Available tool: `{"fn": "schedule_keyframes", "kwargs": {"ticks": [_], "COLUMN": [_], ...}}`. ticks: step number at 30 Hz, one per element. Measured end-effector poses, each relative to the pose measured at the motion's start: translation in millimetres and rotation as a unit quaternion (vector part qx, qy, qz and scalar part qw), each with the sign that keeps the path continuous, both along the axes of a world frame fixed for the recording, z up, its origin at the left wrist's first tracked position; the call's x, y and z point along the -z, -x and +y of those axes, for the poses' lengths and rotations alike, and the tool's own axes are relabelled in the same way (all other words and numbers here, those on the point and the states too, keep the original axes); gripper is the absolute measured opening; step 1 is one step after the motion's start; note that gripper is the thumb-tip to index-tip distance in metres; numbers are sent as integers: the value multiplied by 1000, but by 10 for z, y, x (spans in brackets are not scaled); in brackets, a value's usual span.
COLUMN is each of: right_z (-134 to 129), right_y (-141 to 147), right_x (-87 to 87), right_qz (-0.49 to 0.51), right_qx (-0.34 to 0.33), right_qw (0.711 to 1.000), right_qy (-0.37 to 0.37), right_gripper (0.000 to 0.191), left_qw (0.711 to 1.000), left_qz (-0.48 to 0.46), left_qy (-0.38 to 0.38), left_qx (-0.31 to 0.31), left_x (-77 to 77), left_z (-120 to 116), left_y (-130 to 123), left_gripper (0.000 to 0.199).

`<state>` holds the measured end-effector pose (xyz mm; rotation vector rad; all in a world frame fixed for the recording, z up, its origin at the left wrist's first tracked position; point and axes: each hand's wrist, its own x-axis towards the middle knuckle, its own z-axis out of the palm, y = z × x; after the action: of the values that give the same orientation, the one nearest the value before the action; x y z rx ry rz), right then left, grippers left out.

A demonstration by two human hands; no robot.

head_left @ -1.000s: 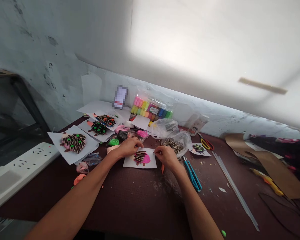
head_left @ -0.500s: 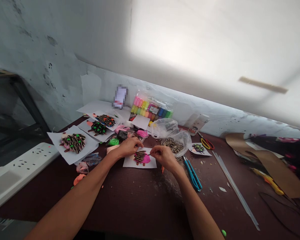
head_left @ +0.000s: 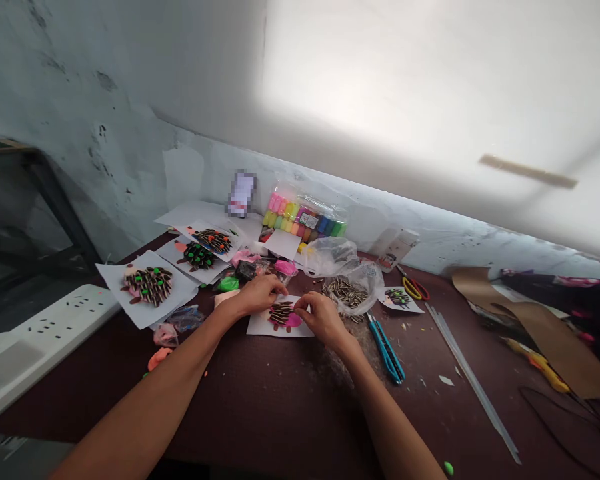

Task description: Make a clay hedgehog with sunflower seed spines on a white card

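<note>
A white paper card lies on the dark table, bearing a hedgehog shape of pink clay. Rows of striped sunflower seeds stick in the clay's left and middle part. My left hand rests at the card's upper left edge, its fingers half bent and thumb apart, steadying it. With thumb and forefinger pinched, my right hand is at the right side of the pink clay; the seed between its fingertips is mostly hidden. Just behind that hand, loose seeds spill from a clear plastic bag.
Finished seed hedgehogs on paper lie left, and a small one right. Blue-handled cutter, red-yellow scissors, glue sticks and a yellow glue gun lie right. Clay packs stand behind; a power strip is left.
My right hand has moved slightly left and up, bringing its pinched fingertips from beside the pink clay onto its right edge. My left hand stays in place.
</note>
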<state>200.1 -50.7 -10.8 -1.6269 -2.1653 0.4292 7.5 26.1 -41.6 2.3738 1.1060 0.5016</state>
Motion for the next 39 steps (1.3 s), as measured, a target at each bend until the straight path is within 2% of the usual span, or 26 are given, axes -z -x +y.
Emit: {"fn": "schedule_keyframes", "kwargs": {"ticks": [9, 15, 22, 34, 39], "right_z": [-10, -53, -86, -69, -26], "right_y": [33, 92, 128, 112, 14], "right_x": [29, -5, -14, -2, -60], "right_qz": [-31, -66, -103, -98, -71], "right_qx": [0, 17, 0, 2, 8], "right_qw": [1000, 998, 995, 995, 997], "right_qy": [1, 8, -14, -6, -7], "right_gripper": [9, 9, 15, 12, 10], "left_qw": [1000, 1000, 1000, 1000, 1000], "left_qz": [-5, 0, -5, 8, 13], "left_qy": [-9, 4, -4, -5, 2], "left_qx": [3, -4, -4, -2, -5], "left_x": [31, 0, 1, 10, 10], "left_z": [14, -4, -7, 10, 9], "left_y": [1, -12, -8, -10, -6], "left_gripper": [39, 37, 37, 37, 39]}}
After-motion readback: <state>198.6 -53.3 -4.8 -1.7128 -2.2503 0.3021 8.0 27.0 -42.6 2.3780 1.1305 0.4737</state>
